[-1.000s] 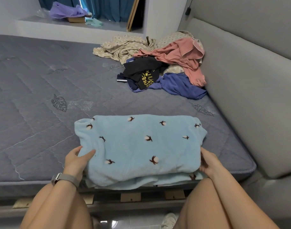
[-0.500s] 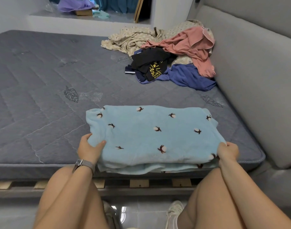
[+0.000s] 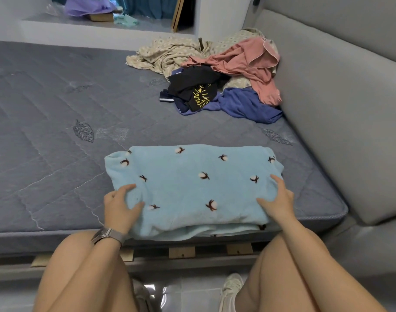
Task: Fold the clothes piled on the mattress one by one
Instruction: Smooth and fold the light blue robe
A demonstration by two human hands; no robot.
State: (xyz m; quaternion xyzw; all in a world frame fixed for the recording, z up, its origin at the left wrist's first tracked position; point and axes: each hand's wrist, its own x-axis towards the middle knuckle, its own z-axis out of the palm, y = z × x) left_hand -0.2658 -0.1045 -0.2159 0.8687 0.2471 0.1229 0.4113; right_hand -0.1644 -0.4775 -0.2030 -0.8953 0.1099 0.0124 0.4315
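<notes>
A light blue garment (image 3: 192, 185) with small cotton-flower prints lies folded in layers at the near edge of the grey mattress (image 3: 57, 122). My left hand (image 3: 120, 206) rests on its near left part, thumb spread over the cloth. My right hand (image 3: 278, 201) lies flat on its near right part, fingers pointing away from me. Further back on the right sits the pile of unfolded clothes: a beige patterned piece (image 3: 165, 55), a pink top (image 3: 248, 64), a black shirt with yellow print (image 3: 197, 86) and a dark blue piece (image 3: 246, 104).
A grey padded headboard (image 3: 341, 104) runs along the mattress's right side. A white ledge (image 3: 80, 30) behind the mattress carries a purple cloth (image 3: 86, 6) and a box. My knees and shoes show below the wooden bed slats (image 3: 181, 252).
Both hands left the garment's side edges and came up onto its top surface. The camera view shifted a little.
</notes>
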